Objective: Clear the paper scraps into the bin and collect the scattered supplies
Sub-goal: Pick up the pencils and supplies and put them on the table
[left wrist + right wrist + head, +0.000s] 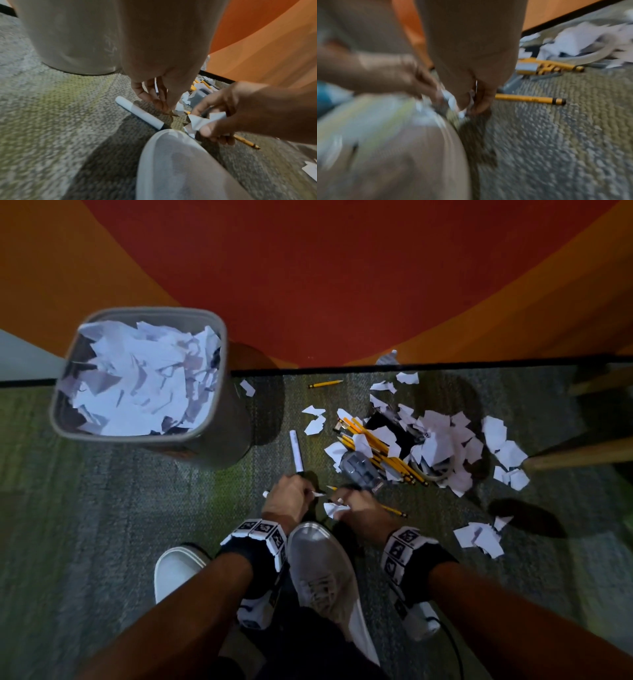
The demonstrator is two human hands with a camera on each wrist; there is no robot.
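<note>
Your right hand [221,115] clutches crumpled scraps [202,121]; your left hand [287,496] pinches a small sliver [320,494]. Gather both tightly before lifting to the bin [219,344], up-left of your hands; more scraps [442,446] lie right.

The head view is dim, its edges bowed by the wide lens, with dark shadows at right. The right wrist view is heavily motion-blurred, especially lower left.

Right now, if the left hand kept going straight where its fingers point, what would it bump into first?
Probably the white marker. The left hand points away from the person along the carpet, and the marker lies just past its fingertips. Depth is hard to judge, so it might slide by it, towards the bin.
</note>
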